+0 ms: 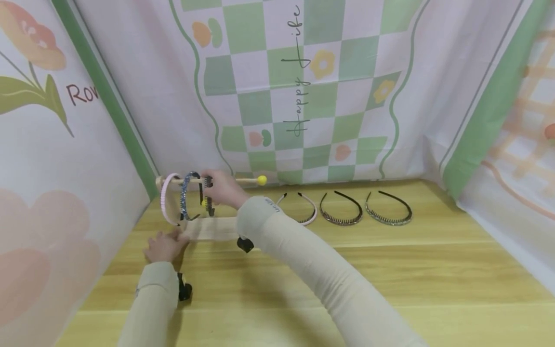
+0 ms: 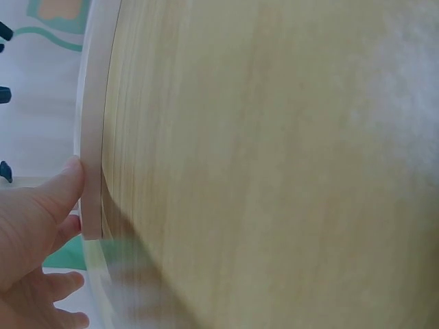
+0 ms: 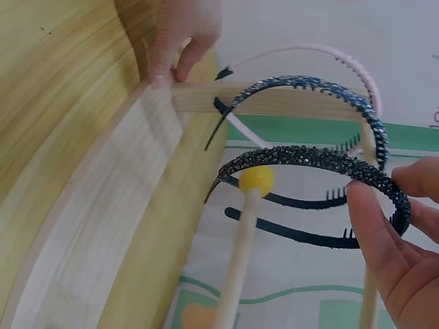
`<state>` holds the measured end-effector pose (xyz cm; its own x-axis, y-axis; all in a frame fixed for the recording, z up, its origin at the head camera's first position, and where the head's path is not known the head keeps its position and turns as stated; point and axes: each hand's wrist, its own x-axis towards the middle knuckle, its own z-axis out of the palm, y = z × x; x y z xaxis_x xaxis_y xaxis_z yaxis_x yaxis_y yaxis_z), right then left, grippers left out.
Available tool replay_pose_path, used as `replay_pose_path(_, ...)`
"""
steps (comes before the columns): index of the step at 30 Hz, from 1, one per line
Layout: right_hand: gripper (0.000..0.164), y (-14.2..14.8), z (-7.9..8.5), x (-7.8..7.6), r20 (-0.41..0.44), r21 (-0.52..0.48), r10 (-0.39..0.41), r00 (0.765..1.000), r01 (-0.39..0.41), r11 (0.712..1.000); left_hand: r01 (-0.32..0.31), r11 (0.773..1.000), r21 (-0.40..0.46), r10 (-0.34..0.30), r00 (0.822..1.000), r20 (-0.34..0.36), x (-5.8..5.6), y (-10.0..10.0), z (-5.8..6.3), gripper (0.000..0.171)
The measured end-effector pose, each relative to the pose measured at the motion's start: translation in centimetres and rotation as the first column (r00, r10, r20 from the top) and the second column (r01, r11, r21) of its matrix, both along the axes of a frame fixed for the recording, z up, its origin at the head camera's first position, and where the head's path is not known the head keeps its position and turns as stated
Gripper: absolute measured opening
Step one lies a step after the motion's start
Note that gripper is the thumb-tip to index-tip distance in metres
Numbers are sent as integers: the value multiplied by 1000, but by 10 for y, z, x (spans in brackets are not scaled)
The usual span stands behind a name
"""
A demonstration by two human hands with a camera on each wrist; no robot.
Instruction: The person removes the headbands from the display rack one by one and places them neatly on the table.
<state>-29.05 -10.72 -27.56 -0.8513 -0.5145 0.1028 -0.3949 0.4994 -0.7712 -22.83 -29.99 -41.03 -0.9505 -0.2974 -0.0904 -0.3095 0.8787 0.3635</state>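
Note:
My left hand [image 1: 165, 246] rests on the left end of the pale wooden base [image 1: 214, 228] of a headband stand; in the left wrist view its thumb and fingertips pinch the end of the base [image 2: 92, 199]. My right hand [image 1: 223, 189] pinches a black, stone-studded headband [image 3: 302, 156] at its curve, by the stand's upper rod [image 1: 248, 181]. The band's open ends reach round a yellow ball [image 3: 256, 181] in the right wrist view. Farther left on the rod hang a blue glittery headband [image 1: 184, 197] and a pink headband [image 1: 163, 200].
To the right, a pink headband [image 1: 310, 219], a dark brown headband [image 1: 342, 220] and a silvery headband [image 1: 390, 220] lie in a row on the wooden table [image 1: 390, 274]. A checked curtain [image 1: 282, 96] hangs behind, with printed cloth at both sides.

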Motion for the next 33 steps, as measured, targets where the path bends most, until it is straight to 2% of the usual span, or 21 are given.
replay_pose_path(9, 47, 17, 14, 3, 12, -38, 30, 999, -29, 999, 2, 1000, 24, -2, 1000, -6, -1, -1, -1, 66)
replay_pose_path(18, 51, 29, 22, 4, 28, -44, 12, 1000, -11, 999, -20, 999, 38, 20, 1000, -10, -2, -2, -4, 65)
replay_pose_path(26, 48, 47, 31, 8, 59, -104, 27, 998, -20, 994, -16, 999, 47, 16, 1000, -5, -2, -3, -5, 67)
replay_pose_path(33, 48, 60, 36, 7, 46, -161, 19, 999, -11, 987, 3, 999, 42, -3, 1000, -10, 0, -3, -4, 68)
